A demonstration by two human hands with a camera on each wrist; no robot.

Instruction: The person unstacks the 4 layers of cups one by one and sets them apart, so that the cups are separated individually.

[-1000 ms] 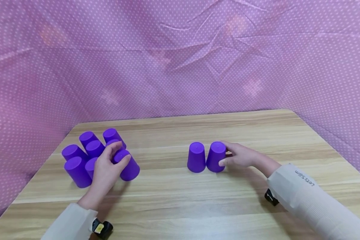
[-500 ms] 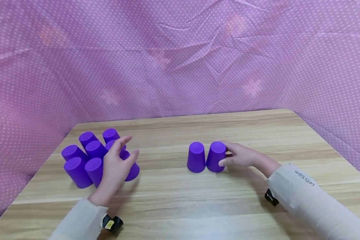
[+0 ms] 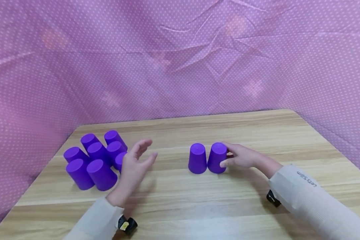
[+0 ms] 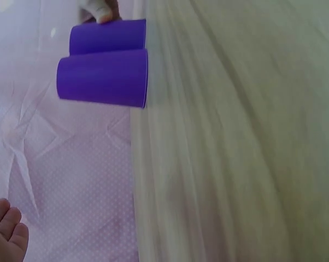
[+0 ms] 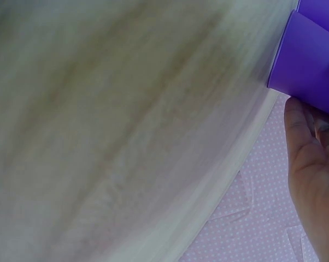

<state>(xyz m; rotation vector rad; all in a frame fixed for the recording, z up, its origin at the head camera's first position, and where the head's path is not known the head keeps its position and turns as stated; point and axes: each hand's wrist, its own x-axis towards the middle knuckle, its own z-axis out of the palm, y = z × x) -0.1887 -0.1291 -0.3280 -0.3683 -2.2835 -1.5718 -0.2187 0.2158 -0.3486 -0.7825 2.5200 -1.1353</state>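
Note:
Two purple cups stand upside down side by side right of centre in the head view: a left cup (image 3: 197,160) and a right cup (image 3: 215,160). My right hand (image 3: 240,156) grips the right cup from its right side, thumb in front. The right wrist view shows that hand (image 5: 315,164) at the cup (image 5: 309,60). My left hand (image 3: 134,170) is held over the table with fingers and thumb apart, nothing between them. Just left of it stands a cluster of several purple cups (image 3: 100,175), also upside down; the hand partly hides one cup (image 3: 119,160).
Everything stands on a wood-grain table (image 3: 180,206). A pink dotted cloth (image 3: 174,66) hangs behind and along both sides. A stretch of tabletop lies between the left hand and the pair of cups.
My left hand has let go of a cup at the cluster's right side and moved rightward, away from the cluster. My right hand has stayed on its cup.

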